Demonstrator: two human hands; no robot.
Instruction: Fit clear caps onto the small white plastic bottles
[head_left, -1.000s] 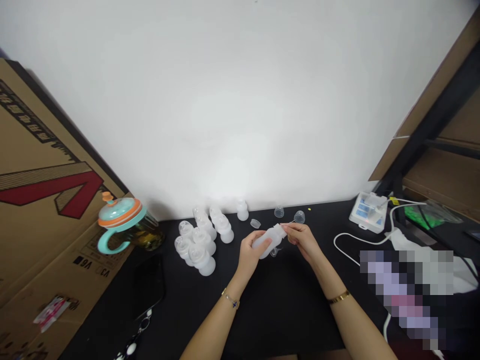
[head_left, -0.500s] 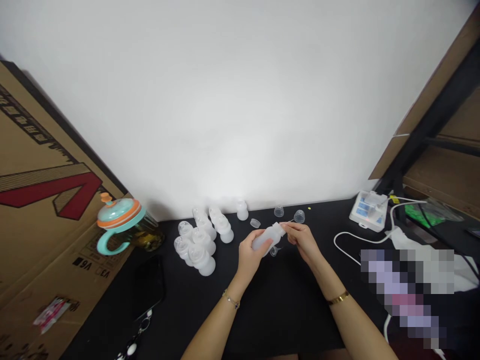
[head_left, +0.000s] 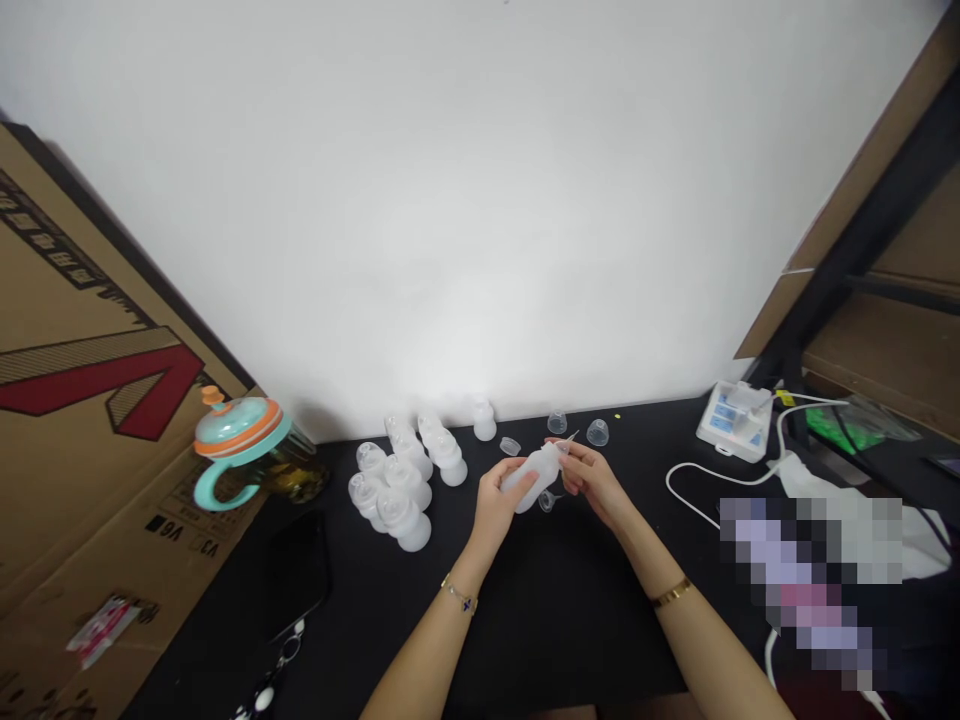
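A white translucent bottle (head_left: 534, 478) lies tilted in my left hand (head_left: 495, 502), its neck pointing up and right. At the neck, the fingers of my right hand (head_left: 594, 482) pinch a small clear piece (head_left: 571, 440) with a thin tip. Just below the bottle rests a clear funnel-like part (head_left: 549, 500). Behind my hands are a clear cap (head_left: 510, 446), a clear dome (head_left: 556, 422) and another clear dome (head_left: 598, 432). Several white bottles with clear tops (head_left: 403, 515) stand grouped on the left, and a single bottle (head_left: 484, 420) is near the wall.
On the left are a teal-lidded jug (head_left: 241, 435), a dark phone (head_left: 296, 570) and a cardboard box (head_left: 90, 450). A white case (head_left: 733, 420), a white cable (head_left: 690, 466) and a white cloth or bag (head_left: 817, 490) lie on the right of the black table (head_left: 570, 620).
My right hand has shifted slightly left and down, and the thin-tipped clear piece now shows at the bottle's neck. The bottle has turned a little in my left hand.
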